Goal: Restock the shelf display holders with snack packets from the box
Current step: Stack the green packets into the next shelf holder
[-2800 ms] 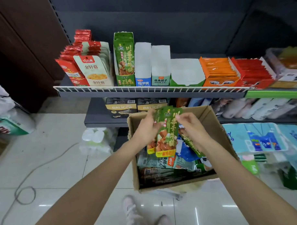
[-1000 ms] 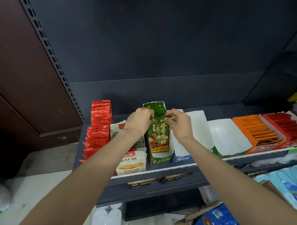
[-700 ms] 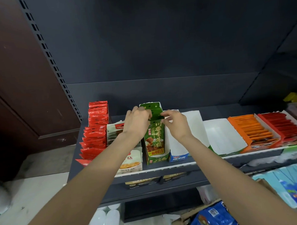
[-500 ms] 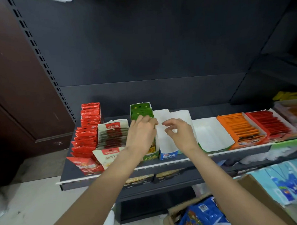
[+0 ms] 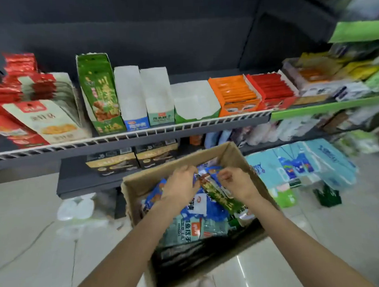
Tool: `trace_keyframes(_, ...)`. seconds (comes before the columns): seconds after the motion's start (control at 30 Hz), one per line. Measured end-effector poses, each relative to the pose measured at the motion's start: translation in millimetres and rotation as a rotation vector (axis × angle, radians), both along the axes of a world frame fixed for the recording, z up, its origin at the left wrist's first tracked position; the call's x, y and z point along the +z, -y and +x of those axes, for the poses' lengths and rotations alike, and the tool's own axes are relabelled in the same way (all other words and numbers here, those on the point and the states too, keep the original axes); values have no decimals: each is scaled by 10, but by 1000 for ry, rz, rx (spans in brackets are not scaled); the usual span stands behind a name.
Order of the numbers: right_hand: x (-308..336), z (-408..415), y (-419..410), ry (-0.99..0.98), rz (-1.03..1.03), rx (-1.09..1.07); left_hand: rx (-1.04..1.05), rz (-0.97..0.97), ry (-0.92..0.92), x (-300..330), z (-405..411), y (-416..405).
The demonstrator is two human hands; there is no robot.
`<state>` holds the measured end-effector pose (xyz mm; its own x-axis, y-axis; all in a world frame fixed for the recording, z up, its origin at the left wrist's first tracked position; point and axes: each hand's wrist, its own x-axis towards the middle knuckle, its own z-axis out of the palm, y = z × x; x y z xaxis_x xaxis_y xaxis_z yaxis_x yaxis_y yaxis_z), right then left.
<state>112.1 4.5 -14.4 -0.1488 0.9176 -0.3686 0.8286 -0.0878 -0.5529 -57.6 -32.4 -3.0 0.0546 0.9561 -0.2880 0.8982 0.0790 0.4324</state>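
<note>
An open cardboard box (image 5: 238, 155) on the floor holds blue packets (image 5: 210, 209) and a green snack packet (image 5: 221, 196) lying slantwise on top. My left hand (image 5: 181, 185) pinches the green packet's upper end. My right hand (image 5: 236, 182) hovers curled just right of that end; blur hides whether it grips. On the shelf above, the green display holder (image 5: 101, 95) stands full of matching green packets. Beside it are two empty white holders (image 5: 130, 96) (image 5: 157, 90) and an empty low green-white holder (image 5: 193, 102).
Red packets (image 5: 16, 85) fill the shelf's left end; orange (image 5: 236, 92) and red (image 5: 272, 86) holders sit to the right. A white wire rail (image 5: 141, 134) edges the shelf. Dark boxes (image 5: 112, 163) sit on the lower shelf, tissue packs (image 5: 296, 163) right of the box.
Both hands left the green holder on the shelf, where they had slid green packets in, and dropped into the box. My view tilted down from the shelf to the box.
</note>
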Motion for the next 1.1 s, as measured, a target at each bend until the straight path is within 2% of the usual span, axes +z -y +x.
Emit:
trace_keyframes(0.1, -235, 351, 72, 92, -134, 72, -105, -189, -79, -356, 253, 178)
trace_keyframes(0.2, -360, 457, 146, 113, -247, 248, -116, -303, -165, -605, 313, 309)
trace_keyframes(0.27, -418, 448, 178, 264, -274, 410, -131, -316, -224, -685, 311, 346)
trace_keyframes(0.37, -423, 423, 167, 491, -92, 544, -157, -306, -247, -710, 292, 345)
trace_keyframes(0.43, -400, 457, 121, 517, 58, 558, -157, -312, -238, -693, 276, 317)
trace_keyframes(0.5, -366, 526, 42, 435, 124, 526, -110, -278, -197, -669, 276, 294)
trace_keyframes(0.6, -284, 584, -58, 116, 191, 376, 5, -141, -25, -625, 322, 279)
trace_keyframes(0.67, -172, 559, -77, -99, 232, 291, -28, -45, 135, -578, 391, 270)
trace_keyframes(0.73, -77, 512, -83, -314, 177, 167, -94, 8, 222, -515, 462, 253)
trace_keyframes(0.83, 25, 451, -105, -598, -15, -86, -8, 7, 370, -414, 520, 212)
trace_keyframes(1.0, 99, 343, -145, -743, -152, -258, 151, 40, 572, -332, 539, 184)
trace_keyframes(1.1, 138, 293, -158, -781, -176, -289, 147, 105, 483, -263, 519, 221)
